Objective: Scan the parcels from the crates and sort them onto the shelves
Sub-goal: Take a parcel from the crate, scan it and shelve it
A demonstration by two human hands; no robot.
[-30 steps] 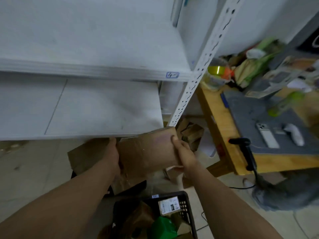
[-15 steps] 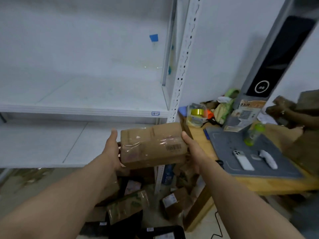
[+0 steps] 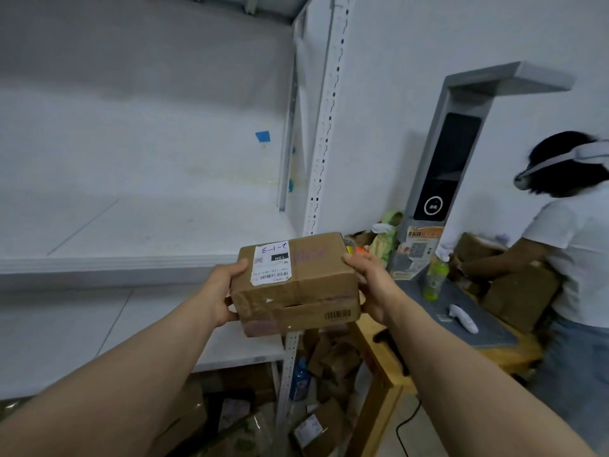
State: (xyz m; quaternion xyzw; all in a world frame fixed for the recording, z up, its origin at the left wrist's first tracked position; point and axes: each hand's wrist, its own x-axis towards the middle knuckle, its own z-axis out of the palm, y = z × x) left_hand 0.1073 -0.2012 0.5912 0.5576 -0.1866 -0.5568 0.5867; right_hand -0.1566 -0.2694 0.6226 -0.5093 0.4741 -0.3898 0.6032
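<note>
Two hands grip one parcel (image 3: 296,288) betw. them: left hand (image 3: 219,291) on its left end, right hand (image 3: 369,282) on its right end, thumbs on top. Parcel is in the air, in front of the shelf (image 3: 131,225) edge, white label (image 3: 271,262) facing up. Shelf upright (image 3: 324,127) rises just behind it; white board stretches off to the left. To the right: surface (image 3: 478,328) w/ green bottle (image 3: 435,275) & white handheld device (image 3: 463,318), tall grey kiosk (image 3: 445,166), another person (image 3: 566,258) near. Loose boxes (image 3: 329,357) on floor below.
</note>
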